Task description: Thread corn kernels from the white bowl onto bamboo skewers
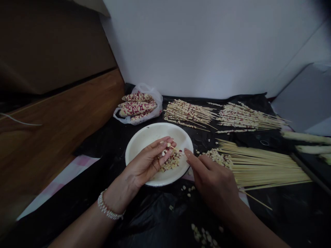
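Observation:
Over a white enamel bowl point(134, 146), my left hand point(148, 156) has its palm turned up, with fingers curled around a few corn kernels point(164, 153). My right hand point(213, 177) is closed on a thin bamboo skewer point(258, 201). The skewer's point reaches the fingers of my left hand, and its tail sticks out behind my right hand. Loose cream and dark red kernels point(172, 162) lie in the bowl under my left hand. Whether a kernel is on the skewer's point is too small to tell.
Corn cobs point(138, 104) fill a plastic bag behind the bowl. Two piles of kernel-threaded skewers point(186, 112) point(238, 117) lie along the white wall. Bare skewers point(269, 167) and a kernel heap point(218, 156) are at right. Black plastic sheeting point(155, 213) covers the surface; wooden furniture point(77, 106) stands left.

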